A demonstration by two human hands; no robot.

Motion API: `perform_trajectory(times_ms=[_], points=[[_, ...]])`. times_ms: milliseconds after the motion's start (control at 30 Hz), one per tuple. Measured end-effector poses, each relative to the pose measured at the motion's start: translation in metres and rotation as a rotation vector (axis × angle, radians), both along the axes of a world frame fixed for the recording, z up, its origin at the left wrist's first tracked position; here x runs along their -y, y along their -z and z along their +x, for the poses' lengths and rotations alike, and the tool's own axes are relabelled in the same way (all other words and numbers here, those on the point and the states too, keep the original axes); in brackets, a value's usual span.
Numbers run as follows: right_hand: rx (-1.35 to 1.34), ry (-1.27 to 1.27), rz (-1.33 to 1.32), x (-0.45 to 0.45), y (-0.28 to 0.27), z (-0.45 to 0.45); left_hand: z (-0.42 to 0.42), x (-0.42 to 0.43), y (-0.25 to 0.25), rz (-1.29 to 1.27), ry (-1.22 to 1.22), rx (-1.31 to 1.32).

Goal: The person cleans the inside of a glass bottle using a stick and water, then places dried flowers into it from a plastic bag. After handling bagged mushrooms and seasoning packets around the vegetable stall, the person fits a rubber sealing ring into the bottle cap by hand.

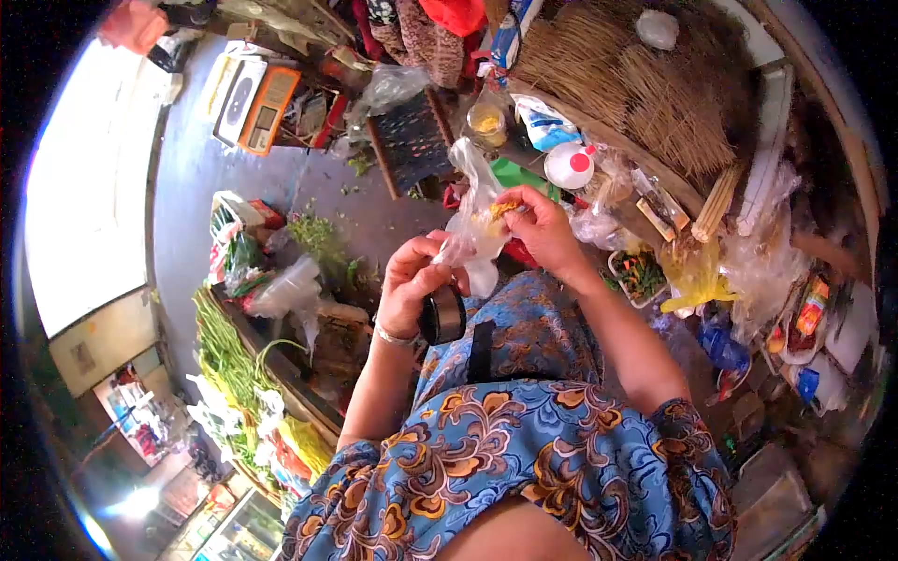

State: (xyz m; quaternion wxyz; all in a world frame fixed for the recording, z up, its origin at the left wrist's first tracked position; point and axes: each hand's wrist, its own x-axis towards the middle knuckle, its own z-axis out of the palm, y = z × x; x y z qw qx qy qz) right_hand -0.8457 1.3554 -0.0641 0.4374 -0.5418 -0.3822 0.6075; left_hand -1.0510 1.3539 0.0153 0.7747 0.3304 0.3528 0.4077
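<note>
From afar, my left hand [413, 282] is pinching the clear bag [475, 241]; my right hand [545, 237] is pinching a yellow bit [503, 209] at the bag's right side. I should be going softly, keeping the bag still. Below the bag, a black round thing [442, 318] may be getting in the way; past it, right, a jug [567, 168] is standing.

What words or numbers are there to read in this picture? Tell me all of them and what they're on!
None that I can read for sure.
Orange-framed box: its markings are too small and blurred.
Blue-and-white packet: its printing is too blurred.
Orange packet at the right: too small and blurred.
Held plastic bag: no writing I can make out.
</note>
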Motion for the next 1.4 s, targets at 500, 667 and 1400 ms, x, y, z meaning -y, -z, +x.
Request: perform_trajectory(times_ms=[500, 667, 1400], points=[[0.75, -0.441, -0.003, 0.056, -0.053, 0.059, -0.033, 0.053, -0.03, 0.164, 0.248, 0.015], [0.734, -0.25, 0.167, 0.08, -0.064, 0.077, -0.034, 0.072, -0.02, 0.052, 0.095, -0.007], [0.292, -0.479, -0.352, 0.129, -0.096, 0.139, 0.036, 0.11, -0.018, -0.282, -0.167, 0.596]])
